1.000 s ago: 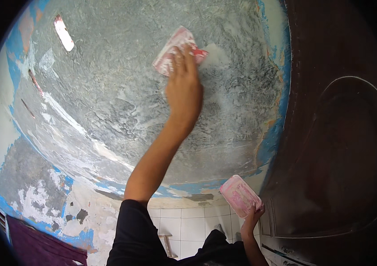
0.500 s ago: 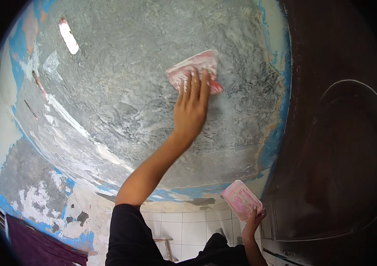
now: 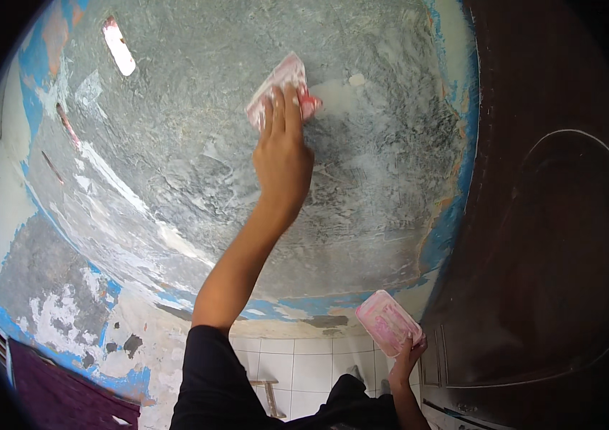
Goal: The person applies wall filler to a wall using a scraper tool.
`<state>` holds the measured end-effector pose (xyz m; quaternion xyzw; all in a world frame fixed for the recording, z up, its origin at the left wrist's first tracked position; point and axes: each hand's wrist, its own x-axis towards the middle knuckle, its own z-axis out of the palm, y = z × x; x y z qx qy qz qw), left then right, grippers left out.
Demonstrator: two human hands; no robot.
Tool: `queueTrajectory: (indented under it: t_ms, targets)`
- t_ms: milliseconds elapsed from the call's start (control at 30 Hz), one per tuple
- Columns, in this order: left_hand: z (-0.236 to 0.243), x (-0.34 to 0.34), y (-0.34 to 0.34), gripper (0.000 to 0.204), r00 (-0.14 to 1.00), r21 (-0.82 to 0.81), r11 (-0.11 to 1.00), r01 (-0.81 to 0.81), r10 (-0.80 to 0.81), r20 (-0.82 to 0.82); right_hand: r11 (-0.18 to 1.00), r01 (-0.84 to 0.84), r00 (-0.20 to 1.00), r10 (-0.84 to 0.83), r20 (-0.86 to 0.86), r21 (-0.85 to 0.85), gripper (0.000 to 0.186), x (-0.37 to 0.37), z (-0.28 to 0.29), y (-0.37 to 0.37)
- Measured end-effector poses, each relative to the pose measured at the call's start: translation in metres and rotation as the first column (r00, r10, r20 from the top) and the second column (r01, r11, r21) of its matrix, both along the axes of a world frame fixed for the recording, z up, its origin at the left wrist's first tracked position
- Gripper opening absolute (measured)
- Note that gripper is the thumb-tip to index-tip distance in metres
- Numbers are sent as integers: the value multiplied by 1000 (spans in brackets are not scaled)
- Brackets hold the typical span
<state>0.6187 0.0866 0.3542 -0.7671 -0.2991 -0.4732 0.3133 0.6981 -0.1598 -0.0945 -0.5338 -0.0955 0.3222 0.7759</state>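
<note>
My left hand (image 3: pixel 283 154) is raised against the rough grey wall (image 3: pixel 204 143), its fingers pressed on a putty spreader (image 3: pixel 281 77). The spreader is pink and red, smeared with white paste, and tilted against the wall. Just right of it, a pale smear of filler (image 3: pixel 340 97) with a small cream lump marks the wall. Low on the right, my right hand (image 3: pixel 408 352) grips the near corner of a shallow pink plastic tray (image 3: pixel 372 313). Whitish-pink paste coats the tray's inside. My left thumb is hidden.
A dark brown door (image 3: pixel 548 265) stands along the right side. Blue and pale paint flakes edge the grey wall. White floor tiles (image 3: pixel 311 365) and a small wooden stool (image 3: pixel 268 398) lie below. Purple cloth (image 3: pixel 68 387) hangs at the lower left.
My left hand has moved up and left with the spreader, which has turned steeper. A pale smear and lump now show to its right. The tray has barely moved.
</note>
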Motion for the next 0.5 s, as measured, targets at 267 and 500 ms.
queueTrajectory:
  t_ms: [267,500]
  targets:
    - [-103,42,-2,67,932,85,996,34,-1,-362,999,27,1000,-27,-16,18,58,-1,6,-5]
    - [-32,-1,9,63,965,29,996,90,-80,-249,1000,16,999,-17,-40,-18,62,2,7,-11]
